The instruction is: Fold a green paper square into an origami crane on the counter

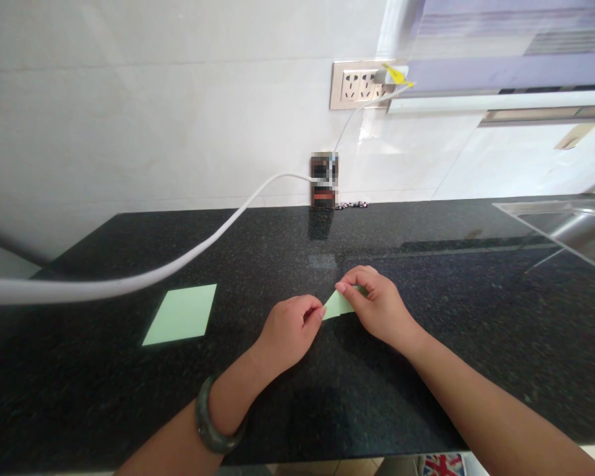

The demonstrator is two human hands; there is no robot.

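Head view, the only 1 — 2 bare hands over a glossy black speckled stone countertop (104, 383). Left hand (287, 330): thumb and index fingertip pinching the left corner of a small pale green piece of paper (337, 305), apparently folded. Right hand (381, 311): thumb and bent fingers grasping the same piece at its other end, covering part of it. So the paper sits between the 2 hands, near the front-middle of the counter; I can't tell if it touches the stone. Lower edge looks slightly stepped.

Dark green round bangle (205, 420) on the left wrist. 1 flat, pale green, 4-sided paper sheet (182, 314) lies on the counter left of the left hand, apart from it.

Behind: a dark upright rectangular object (324, 196) against the white wall, partly pixelated — a thick white cable (193, 253) runs to it from the left. Beige-framed wall socket (351, 86) above; shiny metal sink (585, 231) at far right.
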